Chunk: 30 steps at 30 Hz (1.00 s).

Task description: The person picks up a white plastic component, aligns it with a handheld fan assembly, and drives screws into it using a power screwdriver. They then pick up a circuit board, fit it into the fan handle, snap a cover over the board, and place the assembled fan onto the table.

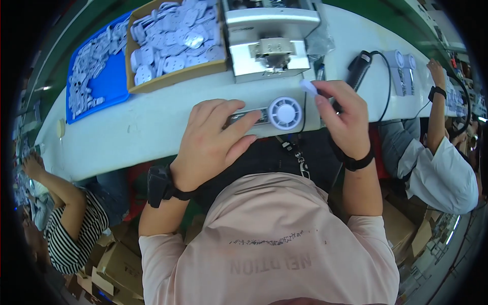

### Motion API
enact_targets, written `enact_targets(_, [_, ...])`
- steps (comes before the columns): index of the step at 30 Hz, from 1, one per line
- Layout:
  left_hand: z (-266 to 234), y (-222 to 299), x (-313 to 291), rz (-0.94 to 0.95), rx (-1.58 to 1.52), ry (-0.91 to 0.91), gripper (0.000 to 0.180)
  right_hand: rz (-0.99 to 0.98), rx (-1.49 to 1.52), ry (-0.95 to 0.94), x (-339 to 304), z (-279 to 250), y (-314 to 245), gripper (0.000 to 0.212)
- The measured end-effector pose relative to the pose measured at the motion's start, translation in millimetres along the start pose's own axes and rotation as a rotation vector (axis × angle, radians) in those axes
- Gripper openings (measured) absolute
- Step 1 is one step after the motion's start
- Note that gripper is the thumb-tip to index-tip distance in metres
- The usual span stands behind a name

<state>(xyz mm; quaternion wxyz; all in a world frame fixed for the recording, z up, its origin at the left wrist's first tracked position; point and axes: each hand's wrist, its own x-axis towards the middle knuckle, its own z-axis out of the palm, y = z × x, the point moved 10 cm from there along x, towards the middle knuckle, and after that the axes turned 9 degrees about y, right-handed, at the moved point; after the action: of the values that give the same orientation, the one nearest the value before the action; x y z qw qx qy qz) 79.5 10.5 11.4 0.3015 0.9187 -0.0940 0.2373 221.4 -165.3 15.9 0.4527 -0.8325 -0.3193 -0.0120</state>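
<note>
On the table edge in front of me lies a white handheld fan (pixel 285 113) with a round, spoked head; its narrow body shows a dark, shiny inside. My left hand (pixel 211 134) is laid over this body, its fingers bent around it and the index fingertip close to the round head. Right of the fan, my right hand (pixel 348 114) pinches a small white plastic piece (pixel 308 87) between thumb and index finger, raised above the table. A black corded tool (pixel 359 68) lies just beyond that hand, which covers part of it.
A cardboard box (pixel 178 75) full of white plastic parts and a blue tray (pixel 113 81) of smaller parts stand at the back left. Behind the fan is a silvery metal machine (pixel 272 30). More white fans (pixel 399 76) lie to the right. People sit on both sides.
</note>
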Motion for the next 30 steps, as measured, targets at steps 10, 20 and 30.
enact_targets(10, [18, -10, -3, -0.026, 0.005, 0.004, 0.039, -0.209, -0.550, 0.002, -11, 6, 15, 0.018])
enact_targets(20, [19, -11, -1, -0.048, -0.019, 0.018, 0.037, -0.587, -0.803, -0.312, 48, 19, 46, 0.026])
enact_targets(30, [18, -20, -18, -0.082, -0.072, 0.151, 0.037, -0.279, -0.110, -0.097, 39, -44, -19, 0.026])
